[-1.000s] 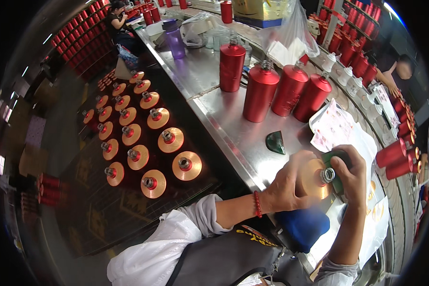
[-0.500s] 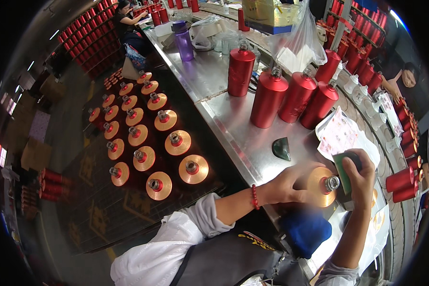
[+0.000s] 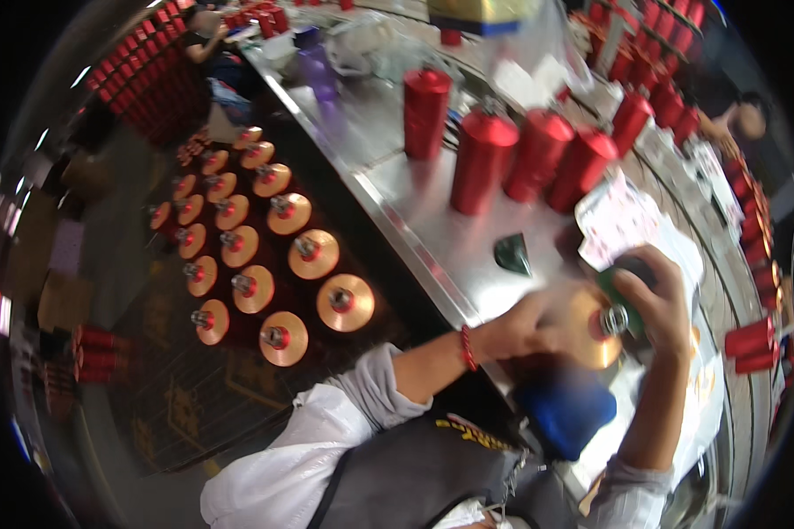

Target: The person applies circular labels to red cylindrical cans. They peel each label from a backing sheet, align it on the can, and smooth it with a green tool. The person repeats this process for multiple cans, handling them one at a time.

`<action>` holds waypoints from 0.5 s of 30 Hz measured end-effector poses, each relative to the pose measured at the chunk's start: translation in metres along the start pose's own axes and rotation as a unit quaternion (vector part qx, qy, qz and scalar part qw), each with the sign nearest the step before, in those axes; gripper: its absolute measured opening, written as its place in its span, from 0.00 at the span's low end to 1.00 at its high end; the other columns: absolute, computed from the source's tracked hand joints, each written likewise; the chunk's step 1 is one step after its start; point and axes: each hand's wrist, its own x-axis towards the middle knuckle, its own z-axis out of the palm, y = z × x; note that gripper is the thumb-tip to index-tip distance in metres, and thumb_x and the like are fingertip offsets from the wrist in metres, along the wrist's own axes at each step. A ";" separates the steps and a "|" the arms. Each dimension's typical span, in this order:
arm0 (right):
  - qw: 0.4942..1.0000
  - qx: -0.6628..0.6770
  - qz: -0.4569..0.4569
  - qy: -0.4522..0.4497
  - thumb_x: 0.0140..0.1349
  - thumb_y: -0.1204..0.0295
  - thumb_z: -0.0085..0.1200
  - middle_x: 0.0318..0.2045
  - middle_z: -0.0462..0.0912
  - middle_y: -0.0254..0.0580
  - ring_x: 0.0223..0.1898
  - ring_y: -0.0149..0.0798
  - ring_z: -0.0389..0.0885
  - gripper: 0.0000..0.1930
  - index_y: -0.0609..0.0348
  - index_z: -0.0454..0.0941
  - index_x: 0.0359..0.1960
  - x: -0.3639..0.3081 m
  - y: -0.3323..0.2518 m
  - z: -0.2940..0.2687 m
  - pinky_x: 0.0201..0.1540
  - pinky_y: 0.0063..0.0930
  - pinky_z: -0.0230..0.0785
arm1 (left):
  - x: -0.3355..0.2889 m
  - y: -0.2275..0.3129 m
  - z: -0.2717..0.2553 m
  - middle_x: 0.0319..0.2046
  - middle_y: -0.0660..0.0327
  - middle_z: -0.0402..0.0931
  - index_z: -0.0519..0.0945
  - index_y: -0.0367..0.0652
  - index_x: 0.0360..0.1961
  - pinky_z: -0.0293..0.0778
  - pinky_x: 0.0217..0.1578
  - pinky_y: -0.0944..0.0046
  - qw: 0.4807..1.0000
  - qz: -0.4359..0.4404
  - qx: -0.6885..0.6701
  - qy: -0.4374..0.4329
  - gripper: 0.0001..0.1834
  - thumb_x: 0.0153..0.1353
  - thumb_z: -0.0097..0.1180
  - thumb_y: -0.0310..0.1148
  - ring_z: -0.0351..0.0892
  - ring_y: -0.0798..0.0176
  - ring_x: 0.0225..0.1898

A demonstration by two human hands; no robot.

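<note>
My left hand [image 3: 522, 328], a red bead bracelet at its wrist, is closed round a bottle with a gold shoulder [image 3: 595, 346] and a clear glass neck. The bottle's body is mostly hidden by the hand and blur. In my right hand [image 3: 660, 295] is a green pad [image 3: 610, 280] with a dark back, held close against the far side of the gold shoulder. Whether it touches is too blurred to tell. Just below the bottle lies a blurred blue cloth-like thing [image 3: 563, 410]. A dark green, half-round piece [image 3: 513, 254] rests on the metal table [image 3: 397, 207].
Several red bottles [image 3: 483, 163] stand on the table beyond my hands, near a purple flask [image 3: 316, 69]. Gold-shouldered bottles [image 3: 314, 255] stand in rows at left. A conveyor [image 3: 723, 291] curves along the right, beside printed white sheets [image 3: 622, 220]. Other people work farther off.
The view has shifted and blurred slightly. My right hand has brought the green pad down and left, closer to the bottle's shoulder; my left hand keeps its hold.
</note>
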 end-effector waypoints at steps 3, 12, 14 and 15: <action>0.993 -0.110 -0.016 0.044 0.59 0.66 0.62 0.30 0.82 0.39 0.33 0.31 0.79 0.14 0.66 0.80 0.39 0.009 0.010 -0.004 0.40 0.27 0.74 | -0.005 0.014 0.006 0.66 0.44 0.58 0.51 0.32 0.72 0.56 0.69 0.56 0.991 0.039 0.119 0.039 0.52 0.60 0.65 0.54 0.60 0.53 0.69; 0.985 -0.010 -0.082 -0.151 0.62 0.68 0.62 0.34 0.83 0.38 0.38 0.31 0.79 0.13 0.64 0.81 0.43 0.035 -0.003 -0.004 0.45 0.26 0.73 | -0.002 -0.008 -0.001 0.60 0.47 0.66 0.59 0.30 0.67 0.58 0.66 0.56 0.996 -0.009 0.070 0.046 0.50 0.55 0.67 0.53 0.66 0.54 0.64; 0.983 -0.071 -0.077 -0.153 0.63 0.68 0.61 0.34 0.82 0.39 0.38 0.31 0.79 0.13 0.64 0.80 0.44 0.040 -0.001 -0.001 0.45 0.27 0.73 | 0.000 -0.005 0.000 0.61 0.47 0.66 0.58 0.30 0.68 0.59 0.66 0.56 0.998 -0.005 0.058 0.038 0.52 0.54 0.68 0.55 0.65 0.54 0.64; 0.984 -0.059 -0.068 -0.151 0.63 0.67 0.62 0.34 0.82 0.40 0.38 0.31 0.79 0.14 0.64 0.80 0.44 0.041 0.004 0.000 0.45 0.27 0.73 | 0.000 -0.002 0.002 0.61 0.47 0.65 0.57 0.30 0.68 0.59 0.66 0.56 0.997 -0.001 0.060 0.037 0.54 0.54 0.69 0.56 0.65 0.54 0.65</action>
